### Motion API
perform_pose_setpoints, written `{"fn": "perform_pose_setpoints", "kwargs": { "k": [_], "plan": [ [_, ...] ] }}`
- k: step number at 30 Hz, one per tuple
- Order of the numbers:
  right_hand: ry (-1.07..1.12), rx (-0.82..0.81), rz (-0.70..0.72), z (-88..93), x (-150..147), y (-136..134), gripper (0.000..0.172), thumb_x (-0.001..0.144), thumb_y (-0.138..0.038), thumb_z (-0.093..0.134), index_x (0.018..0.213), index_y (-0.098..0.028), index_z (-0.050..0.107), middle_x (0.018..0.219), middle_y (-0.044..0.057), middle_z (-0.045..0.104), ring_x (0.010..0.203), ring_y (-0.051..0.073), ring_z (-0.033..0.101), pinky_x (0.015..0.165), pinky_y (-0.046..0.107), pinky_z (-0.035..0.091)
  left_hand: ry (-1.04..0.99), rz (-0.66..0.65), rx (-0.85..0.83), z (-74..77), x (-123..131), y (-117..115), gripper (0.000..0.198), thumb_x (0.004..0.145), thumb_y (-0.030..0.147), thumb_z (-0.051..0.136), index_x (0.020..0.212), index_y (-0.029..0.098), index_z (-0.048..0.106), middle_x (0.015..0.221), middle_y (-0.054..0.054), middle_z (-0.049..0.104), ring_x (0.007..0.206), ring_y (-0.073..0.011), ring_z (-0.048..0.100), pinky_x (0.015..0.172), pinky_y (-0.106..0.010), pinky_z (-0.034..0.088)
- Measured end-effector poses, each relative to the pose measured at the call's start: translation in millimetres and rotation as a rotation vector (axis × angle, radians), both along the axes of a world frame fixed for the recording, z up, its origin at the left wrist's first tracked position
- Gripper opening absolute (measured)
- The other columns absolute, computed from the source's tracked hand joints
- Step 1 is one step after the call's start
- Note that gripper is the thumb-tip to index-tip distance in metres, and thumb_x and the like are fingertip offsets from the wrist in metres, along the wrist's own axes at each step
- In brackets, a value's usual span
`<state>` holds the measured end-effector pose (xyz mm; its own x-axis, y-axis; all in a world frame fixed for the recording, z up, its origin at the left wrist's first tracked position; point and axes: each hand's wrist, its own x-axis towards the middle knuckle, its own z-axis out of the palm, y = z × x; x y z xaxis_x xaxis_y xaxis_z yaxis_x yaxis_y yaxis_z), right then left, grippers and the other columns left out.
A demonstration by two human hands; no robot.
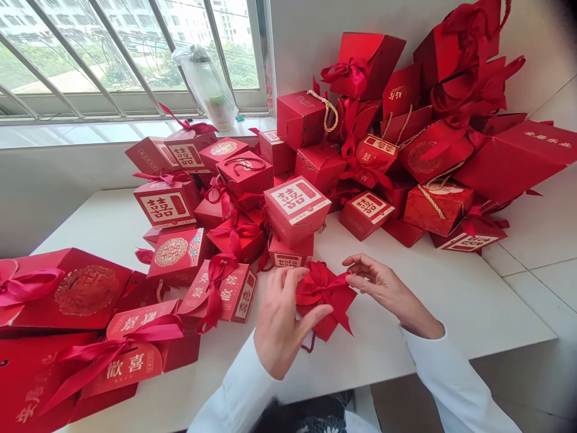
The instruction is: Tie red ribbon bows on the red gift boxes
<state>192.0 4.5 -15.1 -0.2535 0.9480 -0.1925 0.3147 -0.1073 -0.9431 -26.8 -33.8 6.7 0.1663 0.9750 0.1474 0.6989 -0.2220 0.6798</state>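
Observation:
A small red gift box [325,328] lies on the white table in front of me, topped with a red ribbon bow [321,287]. My left hand [282,322] is at the box's left side, its thumb reaching over the front and its fingers curved behind, with a gap between them. On the right, my right hand [381,285] has its thumb tip by the bow's right edge and its index finger raised apart. Whether either hand touches the ribbon is hard to tell. A dark red cord loop [309,344] sticks out below the box.
Many red gift boxes are piled behind, including a double-happiness box [296,207] just beyond my hands. Larger red boxes [63,288] stand at the left, and a tall heap of red bags [518,159] leans at the back right. A bagged bottle [210,90] stands on the windowsill.

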Motion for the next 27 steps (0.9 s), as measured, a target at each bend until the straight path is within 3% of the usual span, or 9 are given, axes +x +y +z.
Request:
{"fn": "perform_pose_setpoints", "kwargs": {
  "k": [5,8,11,15,18,19,21,24,27],
  "plan": [
    [0.06,-0.026,0.11,-5.5,2,-5,0.035,0.085,-0.048,0.059,0.107,-0.022,0.058,0.099,0.005,0.061,0.089,0.018,0.057,0.076,0.028,0.046,0.109,0.059,-0.037,-1.6,10,14,0.044,0.091,0.05,0.045,0.12,0.016,0.047,0.113,-0.012,0.06,0.106,-0.0262,0.057,0.088,-0.042,0.047],
    [0.091,-0.027,0.196,-6.7,7,-7,0.055,0.077,-0.044,0.07,0.125,-0.026,0.05,0.124,0.006,0.054,0.11,0.022,0.052,0.088,0.031,0.045,0.298,-0.02,-0.095,1.3,3,16,0.047,0.088,0.052,0.05,0.12,0.017,0.05,0.113,-0.012,0.063,0.106,-0.0293,0.059,0.087,-0.046,0.047],
    [0.065,-0.031,0.353,-10.8,14,-8,0.073,0.068,-0.038,0.078,0.133,-0.028,0.045,0.132,0.006,0.051,0.117,0.024,0.049,0.097,0.035,0.041,0.479,-0.079,-0.167,6.2,-5,9,0.04,0.089,0.046,0.052,0.117,0.018,0.054,0.108,-0.01,0.067,0.1,-0.0299,0.063,0.085,-0.046,0.047],
    [-0.012,-0.047,0.349,-22.4,19,-9,0.058,0.073,-0.033,0.073,0.127,-0.026,0.054,0.124,0.005,0.058,0.109,0.025,0.054,0.094,0.036,0.043,0.584,0.02,-0.201,19.2,-20,-6,0.021,0.094,0.033,0.046,0.098,0.021,0.063,0.091,-0.005,0.069,0.084,-0.0247,0.067,0.077,-0.039,0.05],
    [-0.023,-0.063,0.316,-29.4,20,-12,0.052,0.075,-0.028,0.07,0.125,-0.026,0.056,0.119,0.004,0.061,0.104,0.025,0.057,0.09,0.036,0.045,0.541,0.122,-0.101,29.4,-23,-15,0.021,0.09,0.038,0.052,0.095,0.021,0.064,0.096,-0.006,0.068,0.091,-0.0258,0.064,0.081,-0.041,0.05],
    [-0.01,-0.068,0.315,-30.5,20,-13,0.052,0.075,-0.027,0.069,0.126,-0.026,0.056,0.118,0.004,0.061,0.104,0.025,0.058,0.09,0.036,0.045,0.503,0.12,-0.065,31.4,-19,-17,0.027,0.086,0.041,0.058,0.103,0.021,0.063,0.104,-0.008,0.066,0.098,-0.0268,0.061,0.085,-0.042,0.049],
    [0.019,-0.077,0.323,-31.6,19,-14,0.053,0.075,-0.024,0.069,0.126,-0.026,0.055,0.116,0.004,0.062,0.102,0.025,0.058,0.089,0.037,0.045,0.424,0.043,-0.048,31.9,-4,-18,0.066,0.073,0.044,0.072,0.129,0.019,0.049,0.123,-0.012,0.057,0.114,-0.0288,0.052,0.094,-0.042,0.046],
    [0.055,-0.092,0.347,-34.9,21,-15,0.054,0.075,-0.022,0.069,0.127,-0.027,0.054,0.117,0.004,0.061,0.101,0.024,0.059,0.091,0.038,0.045,0.447,-0.031,-0.182,25.2,27,-15,0.116,0.051,0.04,0.087,0.146,0.017,0.024,0.133,-0.017,0.048,0.121,-0.0351,0.044,0.099,-0.052,0.04],
    [0.1,-0.124,0.338,-47.7,31,-12,0.052,0.075,-0.026,0.07,0.125,-0.026,0.054,0.118,0.005,0.06,0.099,0.023,0.059,0.089,0.038,0.046,0.491,0.018,-0.257,15.3,46,-12,0.118,0.056,0.028,0.084,0.149,0.019,0.012,0.132,-0.017,0.047,0.117,-0.0348,0.046,0.099,-0.059,0.034]
  ]
}}
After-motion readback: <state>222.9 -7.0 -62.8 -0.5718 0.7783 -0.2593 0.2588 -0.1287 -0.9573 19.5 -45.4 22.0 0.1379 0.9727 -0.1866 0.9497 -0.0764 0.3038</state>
